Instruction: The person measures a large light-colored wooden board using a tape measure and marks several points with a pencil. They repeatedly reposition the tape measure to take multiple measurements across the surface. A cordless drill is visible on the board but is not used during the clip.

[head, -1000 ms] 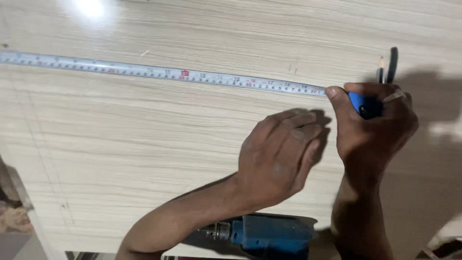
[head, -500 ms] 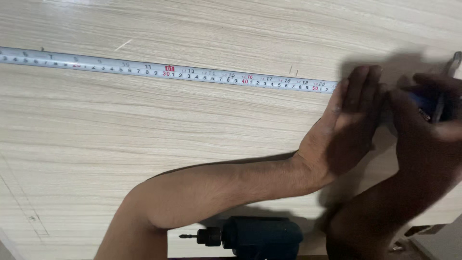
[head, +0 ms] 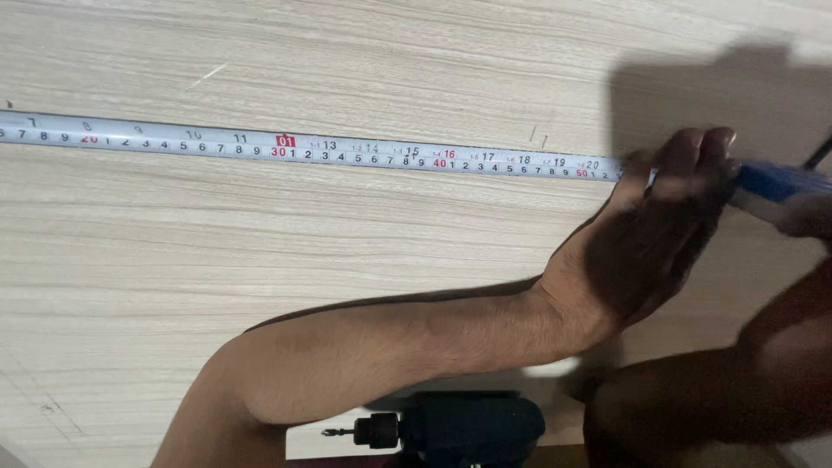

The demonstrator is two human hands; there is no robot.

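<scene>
Pressing tape measure [head: 347,154], left hand [head: 646,238] flat.

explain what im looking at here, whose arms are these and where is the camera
There is no machine here. A person wears a camera on the head, looking down at their own two bare arms. They work over a pale wood-grain board. A white metal measuring tape is stretched flat across it from the left edge. The left hand rests on the board at the tape's right end, fingers pressing there. The right hand, mostly out of frame and blurred, is at the blue tape case; whether it grips it is unclear. At the bottom edge lies a dark blue power drill with a bit fitted.
</scene>
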